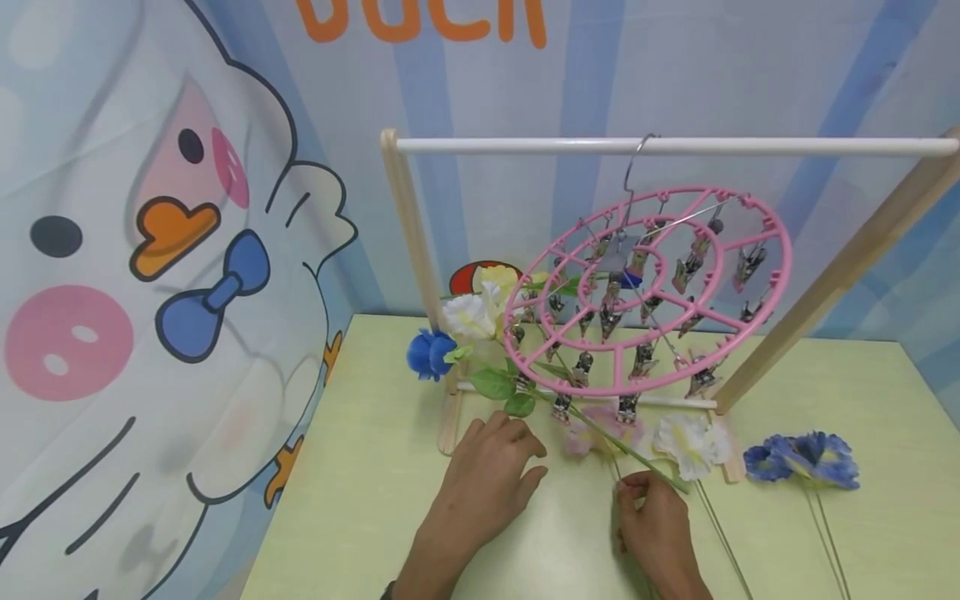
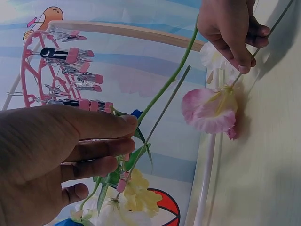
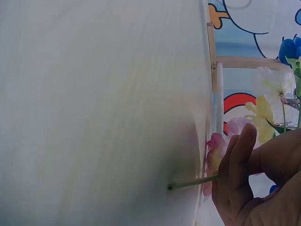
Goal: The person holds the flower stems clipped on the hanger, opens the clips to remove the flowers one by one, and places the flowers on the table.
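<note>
My right hand (image 1: 660, 521) pinches the thin green stem (image 3: 193, 182) of a pink artificial flower (image 2: 209, 110) low over the table. In the head view that bloom is partly hidden behind hanging clips. My left hand (image 1: 487, 475) is left of it, fingers loosely extended and holding nothing, just below some green leaves (image 1: 495, 383). Above both hands hangs a pink round clip hanger (image 1: 618, 367) with several metal clips, tilted down to the left. At its left side are a blue flower (image 1: 430, 354), a white flower (image 1: 472, 315) and a yellow flower (image 2: 141, 193), their stems slanting among the clips.
The hanger's hook is over the white bar (image 1: 525, 146) of a wooden stand, whose right post (image 1: 832, 283) leans beside it. On the pale yellow table (image 1: 337, 500) lie another white flower (image 1: 690, 446) and a blue-purple flower (image 1: 813, 458), stems toward me. A printed curtain (image 1: 487, 92) stands behind.
</note>
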`<state>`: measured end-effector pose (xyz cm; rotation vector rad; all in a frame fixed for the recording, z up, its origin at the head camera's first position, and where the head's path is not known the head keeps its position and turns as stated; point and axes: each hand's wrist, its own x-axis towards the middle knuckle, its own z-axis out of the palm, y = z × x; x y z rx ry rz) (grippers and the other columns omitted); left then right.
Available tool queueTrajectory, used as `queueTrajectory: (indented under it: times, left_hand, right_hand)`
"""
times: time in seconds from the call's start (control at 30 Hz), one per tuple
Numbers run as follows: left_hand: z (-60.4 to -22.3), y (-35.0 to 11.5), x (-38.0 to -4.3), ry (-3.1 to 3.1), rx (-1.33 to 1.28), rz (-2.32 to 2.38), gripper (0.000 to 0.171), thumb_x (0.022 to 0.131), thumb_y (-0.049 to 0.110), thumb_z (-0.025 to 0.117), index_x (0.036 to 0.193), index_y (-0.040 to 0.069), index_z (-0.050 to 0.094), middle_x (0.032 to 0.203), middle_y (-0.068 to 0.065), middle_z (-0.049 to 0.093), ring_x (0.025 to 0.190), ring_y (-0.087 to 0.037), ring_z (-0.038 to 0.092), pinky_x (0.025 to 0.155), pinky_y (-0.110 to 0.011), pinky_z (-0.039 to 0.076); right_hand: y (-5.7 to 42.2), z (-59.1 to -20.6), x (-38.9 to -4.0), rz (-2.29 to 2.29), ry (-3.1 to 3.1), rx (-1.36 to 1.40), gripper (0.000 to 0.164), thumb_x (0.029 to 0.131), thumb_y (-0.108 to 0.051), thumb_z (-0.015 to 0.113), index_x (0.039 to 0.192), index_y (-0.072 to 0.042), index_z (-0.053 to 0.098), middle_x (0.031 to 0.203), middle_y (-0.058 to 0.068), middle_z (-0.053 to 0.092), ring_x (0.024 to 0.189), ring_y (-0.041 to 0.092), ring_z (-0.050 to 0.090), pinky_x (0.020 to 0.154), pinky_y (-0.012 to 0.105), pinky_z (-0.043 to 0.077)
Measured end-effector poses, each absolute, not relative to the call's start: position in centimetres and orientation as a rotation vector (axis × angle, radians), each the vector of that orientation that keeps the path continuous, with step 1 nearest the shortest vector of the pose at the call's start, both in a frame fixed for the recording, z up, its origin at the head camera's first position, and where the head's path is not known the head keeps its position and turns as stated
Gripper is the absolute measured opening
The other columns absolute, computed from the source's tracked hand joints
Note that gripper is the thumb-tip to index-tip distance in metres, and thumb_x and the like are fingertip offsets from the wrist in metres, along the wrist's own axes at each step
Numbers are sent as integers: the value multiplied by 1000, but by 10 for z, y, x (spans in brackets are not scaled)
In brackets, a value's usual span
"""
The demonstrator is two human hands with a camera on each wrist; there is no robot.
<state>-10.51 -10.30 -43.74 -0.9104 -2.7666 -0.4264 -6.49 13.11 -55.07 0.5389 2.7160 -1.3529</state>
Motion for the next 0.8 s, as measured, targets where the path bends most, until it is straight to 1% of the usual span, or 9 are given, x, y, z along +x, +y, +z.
queueTrajectory:
  times: [0.1,0.4,0.57,0.8]
  left_hand:
    - [-437,-103,-105,-2782,-908,-436,14,90,29,86,100,20,83,103,8,76,100,-13,62,78,-28,45]
    - [-437,-106,-105,-2809,-902,-453,14,91,28,86,102,19,82,105,7,76,99,-13,62,78,-27,44]
    - [-437,-108,-106,-2809,-893,-467,15,91,29,86,102,19,83,104,7,76,98,-13,62,78,-27,44]
    - [-437,-108,-106,-2805,-888,-491,15,90,27,87,101,18,83,103,6,77,98,-13,62,77,-26,44]
  right_hand:
    - [132,-551,-65,-1324,2727,535,23,103,-11,56,116,6,64,98,15,70,46,13,65,50,27,50]
    - [131,-549,-66,-1287,2729,556,19,102,-11,61,112,4,64,99,18,71,47,12,64,48,28,49]
    - [131,-546,-66,-1284,2734,532,23,102,-13,62,114,7,63,102,21,71,46,12,64,47,28,48]
    - [133,-540,-63,-1265,2727,529,29,104,-17,63,120,7,63,109,24,71,45,13,65,45,30,49]
